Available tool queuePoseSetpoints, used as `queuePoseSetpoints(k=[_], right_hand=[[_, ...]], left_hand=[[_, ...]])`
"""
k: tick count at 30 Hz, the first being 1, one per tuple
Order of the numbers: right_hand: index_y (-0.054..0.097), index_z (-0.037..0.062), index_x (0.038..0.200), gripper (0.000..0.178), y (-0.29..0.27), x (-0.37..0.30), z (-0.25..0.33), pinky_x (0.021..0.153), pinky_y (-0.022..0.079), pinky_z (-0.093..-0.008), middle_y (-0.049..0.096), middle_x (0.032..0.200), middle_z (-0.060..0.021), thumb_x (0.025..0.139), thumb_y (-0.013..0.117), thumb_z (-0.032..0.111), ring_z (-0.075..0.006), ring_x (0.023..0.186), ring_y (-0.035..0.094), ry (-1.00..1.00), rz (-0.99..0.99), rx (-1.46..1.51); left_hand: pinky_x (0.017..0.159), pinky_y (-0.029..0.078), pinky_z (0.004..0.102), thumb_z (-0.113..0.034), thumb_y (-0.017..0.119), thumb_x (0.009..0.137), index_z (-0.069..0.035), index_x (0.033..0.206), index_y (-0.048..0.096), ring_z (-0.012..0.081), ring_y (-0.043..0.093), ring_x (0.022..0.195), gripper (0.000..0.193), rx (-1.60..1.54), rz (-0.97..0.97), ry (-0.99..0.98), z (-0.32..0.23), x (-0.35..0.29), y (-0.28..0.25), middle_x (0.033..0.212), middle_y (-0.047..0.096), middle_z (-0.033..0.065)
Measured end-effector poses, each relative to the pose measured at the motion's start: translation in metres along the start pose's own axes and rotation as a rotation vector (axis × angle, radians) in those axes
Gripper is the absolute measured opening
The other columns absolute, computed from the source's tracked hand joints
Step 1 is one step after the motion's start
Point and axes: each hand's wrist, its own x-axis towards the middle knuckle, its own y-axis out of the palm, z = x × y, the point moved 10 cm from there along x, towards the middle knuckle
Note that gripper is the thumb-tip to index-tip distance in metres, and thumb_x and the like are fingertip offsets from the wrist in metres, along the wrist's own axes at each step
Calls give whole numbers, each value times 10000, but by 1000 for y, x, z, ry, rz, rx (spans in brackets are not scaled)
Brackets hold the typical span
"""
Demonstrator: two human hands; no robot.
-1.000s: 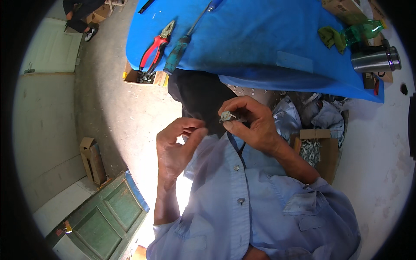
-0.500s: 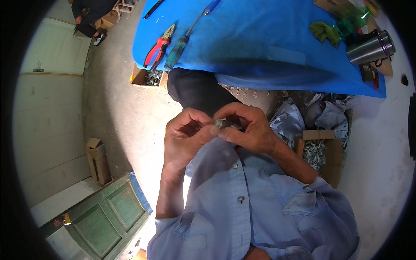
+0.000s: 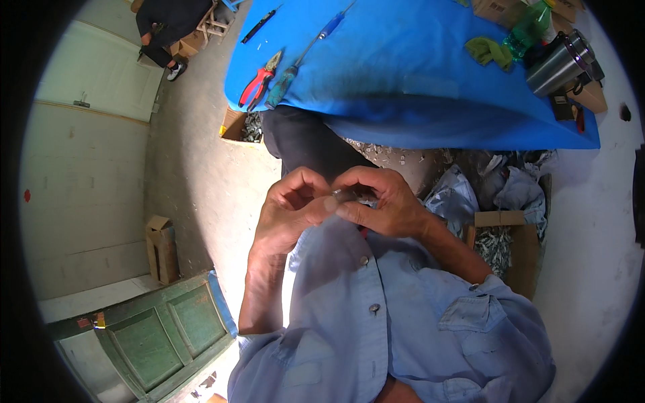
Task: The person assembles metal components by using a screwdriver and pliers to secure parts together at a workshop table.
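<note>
Both hands meet over my lap, fingertips nearly touching. Between them is a small metal-looking piece, largely covered by fingers, so its kind does not show. My left hand pinches one end of it with thumb and forefinger. My right hand grips the other end the same way, fingers curled. On the blue-covered table beyond them lie red-handled pliers, a screwdriver with a worn teal handle, a blue-handled tool and a slim black tool.
A box of small metal parts stands under the table's left end; a cardboard box of metal strips sits to my right. A steel flask, green bottle and green cloth are at the back right. Another person sits far left.
The view has shifted slightly, moving the table and floor items rightward. The small piece between my fingertips is turned and more covered now; both hands keep their pinch.
</note>
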Motion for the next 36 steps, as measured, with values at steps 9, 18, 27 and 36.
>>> queuePoseSetpoints(k=[9, 18, 27, 36], right_hand=[[675, 5, 1098, 204, -1, -10, 11, 719, 514, -267, 683, 919, -61, 910, 705, 78, -94, 829, 632, -54, -36, -11], [698, -10, 1056, 174, 8, 2, -17, 723, 507, -272, 698, 886, -54, 974, 674, 142, -98, 816, 624, 174, -42, 257], [698, -17, 1025, 193, 20, 31, -54, 750, 518, -303, 715, 915, -103, 966, 644, 159, -149, 811, 637, 403, 8, 342], [661, 0, 954, 163, 25, 69, -59, 749, 492, -301, 697, 902, -105, 946, 628, 159, -161, 815, 618, 546, 40, 293]], left_hand=[[631, 434, 219, -92, 800, 885, -57, 923, 669, 68, 567, 690, 141, -20, -53, 27, -3, -9, 11, 780, 660, 9], [659, 487, 214, -104, 788, 921, -66, 1013, 688, 89, 648, 766, 141, -35, 66, 38, -2, -4, -1, 925, 754, 72], [873, 544, 269, -9, 690, 990, -11, 1172, 689, 133, 689, 989, 182, -57, 102, 118, -17, -2, -23, 1051, 739, 75], [801, 558, 241, -9, 669, 999, 7, 1145, 700, 121, 714, 906, 150, 64, 58, 185, -42, 9, -50, 958, 756, 73]])
